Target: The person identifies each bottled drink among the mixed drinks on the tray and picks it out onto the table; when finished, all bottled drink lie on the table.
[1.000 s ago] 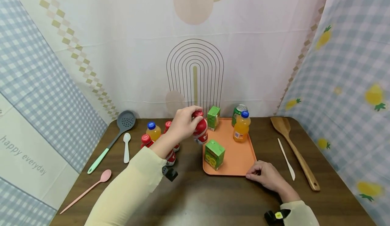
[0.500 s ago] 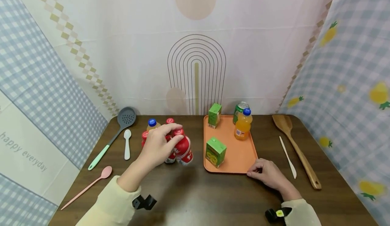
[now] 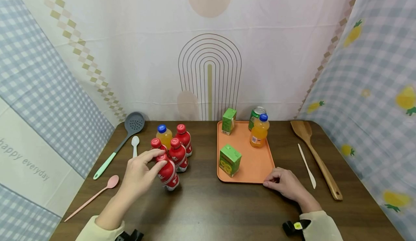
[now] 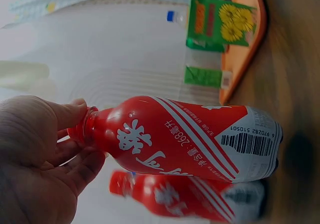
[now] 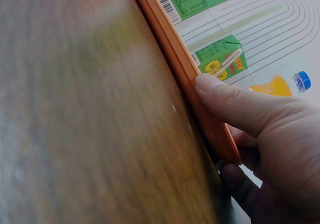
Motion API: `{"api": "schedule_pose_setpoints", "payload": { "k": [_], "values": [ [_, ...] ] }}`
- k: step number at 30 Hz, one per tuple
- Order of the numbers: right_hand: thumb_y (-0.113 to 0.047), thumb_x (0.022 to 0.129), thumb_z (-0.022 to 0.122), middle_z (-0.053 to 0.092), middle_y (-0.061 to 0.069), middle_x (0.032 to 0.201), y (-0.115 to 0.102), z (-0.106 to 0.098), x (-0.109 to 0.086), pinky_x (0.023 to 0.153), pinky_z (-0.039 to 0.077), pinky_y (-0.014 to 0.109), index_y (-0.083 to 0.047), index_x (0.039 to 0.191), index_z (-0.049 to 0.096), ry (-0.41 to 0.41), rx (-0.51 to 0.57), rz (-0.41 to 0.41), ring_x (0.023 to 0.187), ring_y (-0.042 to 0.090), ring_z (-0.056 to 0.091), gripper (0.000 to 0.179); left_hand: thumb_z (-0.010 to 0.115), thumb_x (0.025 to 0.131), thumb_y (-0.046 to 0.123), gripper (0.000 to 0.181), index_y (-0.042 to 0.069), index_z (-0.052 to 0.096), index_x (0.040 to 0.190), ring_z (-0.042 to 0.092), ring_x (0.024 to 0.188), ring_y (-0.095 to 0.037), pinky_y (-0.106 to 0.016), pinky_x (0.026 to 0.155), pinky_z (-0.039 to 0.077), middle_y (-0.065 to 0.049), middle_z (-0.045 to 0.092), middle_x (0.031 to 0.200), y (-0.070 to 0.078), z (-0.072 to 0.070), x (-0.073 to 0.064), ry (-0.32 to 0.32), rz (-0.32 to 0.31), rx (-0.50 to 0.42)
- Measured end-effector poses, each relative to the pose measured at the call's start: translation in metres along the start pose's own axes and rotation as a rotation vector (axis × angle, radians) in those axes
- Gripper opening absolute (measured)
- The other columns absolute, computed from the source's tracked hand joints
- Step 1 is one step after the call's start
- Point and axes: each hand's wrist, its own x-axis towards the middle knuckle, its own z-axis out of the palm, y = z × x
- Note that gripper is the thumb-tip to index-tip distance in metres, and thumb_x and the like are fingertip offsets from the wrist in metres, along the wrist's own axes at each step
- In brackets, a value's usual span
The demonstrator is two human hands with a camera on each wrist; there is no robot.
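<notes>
My left hand (image 3: pixel 139 174) pinches a red soda bottle (image 3: pixel 169 176) by its capped neck. The bottle leans a little, and the left wrist view shows its printed label and barcode (image 4: pixel 247 143). Close behind it stand more red bottles (image 3: pixel 178 156) and an orange juice bottle (image 3: pixel 164 136) with a blue cap. My right hand (image 3: pixel 286 185) grips the near right corner of an orange tray (image 3: pixel 251 165), thumb (image 5: pixel 210 83) on its rim. On the tray are two green drink cartons (image 3: pixel 230 160), a green can (image 3: pixel 256 116) and another orange juice bottle (image 3: pixel 259 132).
On the left lie a grey slotted skimmer (image 3: pixel 134 123), a white spoon (image 3: pixel 135 145) and a pink spoon (image 3: pixel 112 182). To the right are a white knife (image 3: pixel 306 165) and a wooden spatula (image 3: pixel 316 160). Fabric hangs behind the wooden table (image 3: pixel 208 212).
My left hand has carried the red bottle from beside the tray leftward and nearer to me, in front of the other bottles. The right hand stays at the tray corner.
</notes>
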Motion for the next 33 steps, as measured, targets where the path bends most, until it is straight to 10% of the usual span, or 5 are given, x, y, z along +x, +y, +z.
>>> {"api": "schedule_pose_setpoints", "payload": {
  "k": [33],
  "values": [
    [-0.031,0.081,0.077,0.062,-0.021,0.079,0.002,0.0,0.002,0.069,0.048,0.026,-0.035,0.078,0.072,0.018,-0.014,-0.028,0.076,0.003,0.057,0.008,0.087,0.068,0.006,0.033,0.005,0.075,0.098,0.065,0.076,-0.015,-0.012,0.061,0.043,-0.002,0.073,0.092,-0.028,-0.008,-0.014,0.105,-0.072,0.149]
  ]
}}
